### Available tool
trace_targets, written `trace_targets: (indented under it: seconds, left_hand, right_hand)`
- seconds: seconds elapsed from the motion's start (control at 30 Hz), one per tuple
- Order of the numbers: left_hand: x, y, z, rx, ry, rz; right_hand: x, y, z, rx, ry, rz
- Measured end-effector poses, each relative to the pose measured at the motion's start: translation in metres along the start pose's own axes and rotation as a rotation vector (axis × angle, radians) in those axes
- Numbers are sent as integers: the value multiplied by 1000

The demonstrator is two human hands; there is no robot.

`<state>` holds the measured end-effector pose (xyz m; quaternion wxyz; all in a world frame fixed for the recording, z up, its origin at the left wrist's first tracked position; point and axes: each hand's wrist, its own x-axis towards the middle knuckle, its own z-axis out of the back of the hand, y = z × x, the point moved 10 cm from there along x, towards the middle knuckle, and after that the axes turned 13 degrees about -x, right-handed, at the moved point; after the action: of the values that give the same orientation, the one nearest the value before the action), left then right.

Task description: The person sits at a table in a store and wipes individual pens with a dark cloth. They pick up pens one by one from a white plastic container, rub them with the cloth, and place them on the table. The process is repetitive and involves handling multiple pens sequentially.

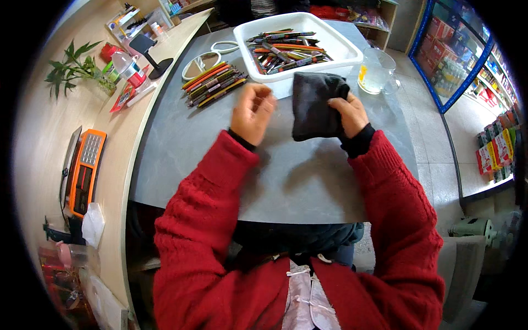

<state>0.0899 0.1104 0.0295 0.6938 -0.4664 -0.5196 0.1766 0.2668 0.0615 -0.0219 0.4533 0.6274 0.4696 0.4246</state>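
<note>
My right hand (pixel 350 111) pinches a folded black cloth (pixel 315 107) by its right edge, thumb on top, and holds it above the grey table (pixel 272 189). To the left of the cloth, my left hand (pixel 253 113) hovers with its fingers loosely curled and slightly blurred; nothing shows in its grasp. Beyond that hand lies a row of slim pens or pencils (pixel 214 84), side by side. A white plastic tub (pixel 346 49) stands behind the cloth, with many loose pens or pencils (pixel 288 49) heaped inside.
A glass mug (pixel 375 72) stands right of the tub. White-rimmed round objects (pixel 202 66) lie left of it. The raised wooden counter (pixel 119 165) at left carries a phone stand (pixel 150 55), a plastic bottle (pixel 130 70), a plant (pixel 74 68) and an orange device (pixel 87 171).
</note>
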Motion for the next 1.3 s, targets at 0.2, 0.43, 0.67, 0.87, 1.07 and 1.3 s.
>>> trace_targets:
  seconds: [0.2, 0.43, 0.67, 0.87, 1.07, 1.3]
  left_hand:
    - [16, 7, 141, 969, -157, -123]
    - [9, 26, 162, 1245, -182, 181]
    - [4, 45, 175, 1349, -148, 329]
    - [8, 45, 166, 1268, -85, 418]
    - [7, 38, 144, 1274, 33, 207]
    - [9, 26, 141, 1119, 100, 200]
  right_hand:
    - [5, -5, -2, -80, -14, 5]
    - [5, -6, 2, -149, -10, 19]
    - [5, -4, -2, -192, 12, 31]
    - [6, -5, 4, -244, -2, 21]
    - [7, -4, 0, -255, 23, 54]
    - [7, 2, 5, -255, -15, 89]
